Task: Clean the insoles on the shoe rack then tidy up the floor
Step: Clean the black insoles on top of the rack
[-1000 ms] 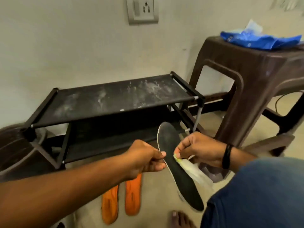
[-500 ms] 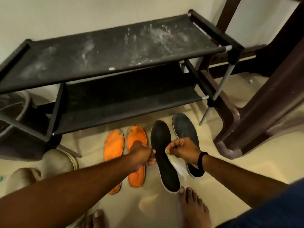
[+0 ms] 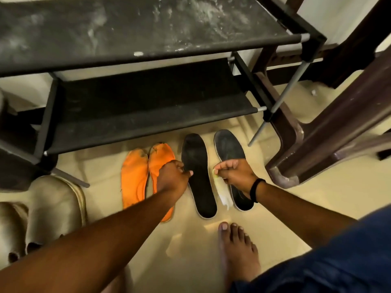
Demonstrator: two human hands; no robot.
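A: Down on the floor [image 3: 296,199] now. Left hand [image 3: 172,176] pinching the near black insole [image 3: 197,176] at its nine o'clock edge, grip closed on it.

B: Right hand [image 3: 234,173] curled tight around a white wipe [image 3: 223,194], hanging at the insole's three o'clock. Second black insole [image 3: 229,149] partly under that wrist.

A: Orange insoles [image 3: 146,174] paired at nine o'clock, touching side by side. Shoe rack [image 3: 148,106] up at twelve, both shelves bare and dusty.

B: Looks like setting down a cleaned insole. Cannot tell whether fully flat yet.

A: Next, probably: release, then pick another insole and bring the wipe across it.
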